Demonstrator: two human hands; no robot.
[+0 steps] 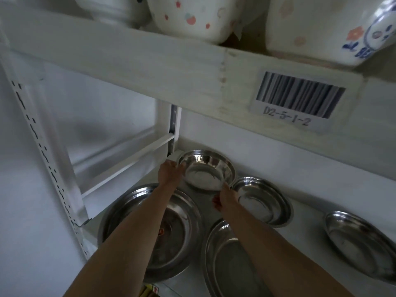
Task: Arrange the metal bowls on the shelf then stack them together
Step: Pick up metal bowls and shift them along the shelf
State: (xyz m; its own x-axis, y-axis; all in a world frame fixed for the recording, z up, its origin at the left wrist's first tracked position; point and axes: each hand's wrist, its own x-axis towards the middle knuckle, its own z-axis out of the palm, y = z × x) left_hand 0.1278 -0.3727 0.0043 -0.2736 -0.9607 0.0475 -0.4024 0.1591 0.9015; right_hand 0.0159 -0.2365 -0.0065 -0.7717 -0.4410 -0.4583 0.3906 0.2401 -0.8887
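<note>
Left hand [170,172]: grip clamped on the left rim of the small bowl [206,171], fingers over the edge.

Right hand [228,197]: grip on the near right rim of the same bowl; fingertips are partly hidden behind the rim, so the closure is judged, not plainly seen.

Small bowl: at the back of the shelf [310,185], near the rear left corner, tilted with its mouth toward the camera. Whether its base touches the shelf cannot be told.

Second bowl [262,201]: just right of the small bowl, rims near or touching, resting alone.

Large bowl [150,228]: front left, under the left forearm, a red sticker inside. Alone.

Front bowl [227,260]: front centre, partly under the right forearm, cut off by the lower edge. Alone.

Right bowl [362,243]: well apart from the others, toward the right edge. Alone.

Upper shelf: edge carries a barcode label [300,97]; patterned ceramic pots [192,16] stand above. Not part of the task.

Status: five bowls counted, none nested in another. Arranging appears under way, with one bowl in hand. Stacking not yet begun. Left to do, by judgement: order the bowls by size, then nest the smaller ones into the large bowl.
</note>
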